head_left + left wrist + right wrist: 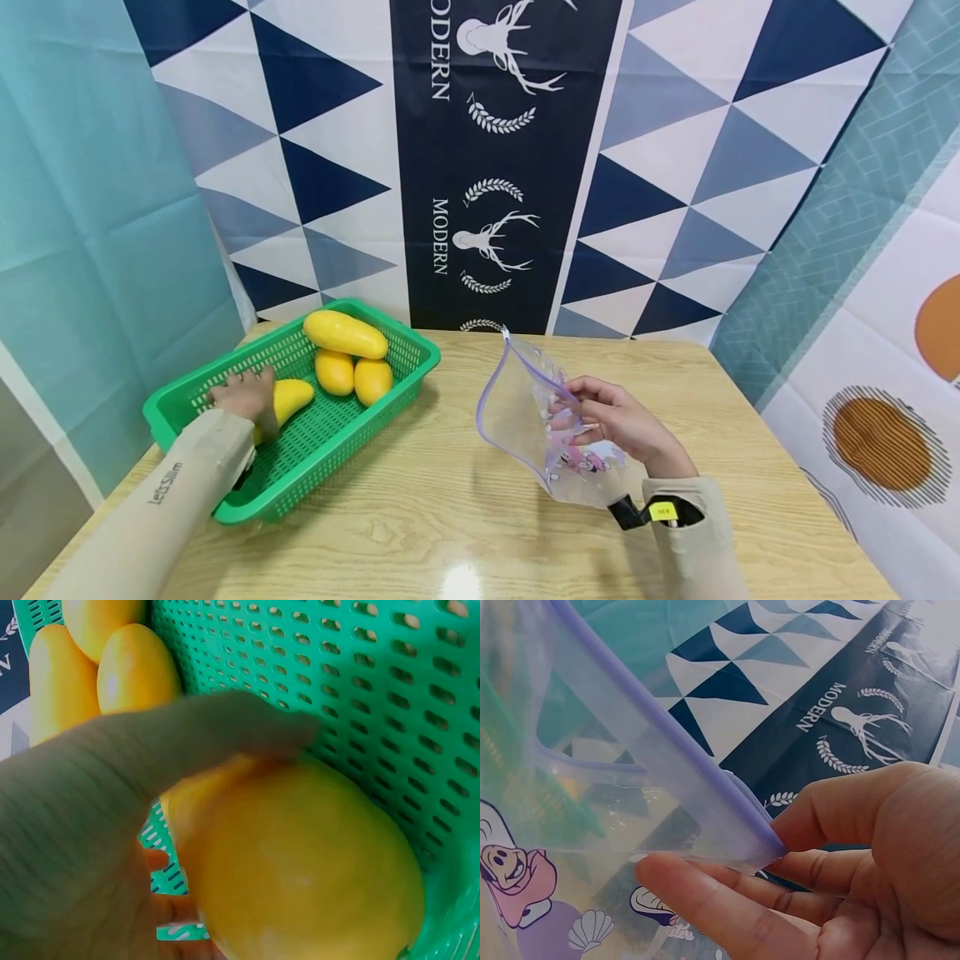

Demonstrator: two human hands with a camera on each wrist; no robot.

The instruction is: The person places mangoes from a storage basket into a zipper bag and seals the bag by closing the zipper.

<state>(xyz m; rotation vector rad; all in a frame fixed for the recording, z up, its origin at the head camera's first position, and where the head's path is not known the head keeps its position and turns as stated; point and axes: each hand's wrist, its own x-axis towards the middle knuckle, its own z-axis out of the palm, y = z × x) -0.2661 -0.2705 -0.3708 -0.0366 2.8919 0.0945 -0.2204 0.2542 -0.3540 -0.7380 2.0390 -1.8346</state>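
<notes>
Inside the green plastic basket (330, 450), my left hand (251, 398) grips a yellow mango (307, 855), thumb over its top and fingers on its far side. In the left wrist view the fruit fills the space in front of the palm. My right hand (618, 421) holds a clear zip bag (660, 802) by its lilac zip edge, pinched between thumb and fingers. The bag's mouth gapes toward the basket, and cartoon figures and a shell are printed on its side.
A long yellow mango (345, 333) rests at the basket's far end, above two rounder mangoes (372, 381). Under everything is a wood-grain table (420, 525). A patterned cloth (487, 167) hangs behind it, with more sheets at both sides.
</notes>
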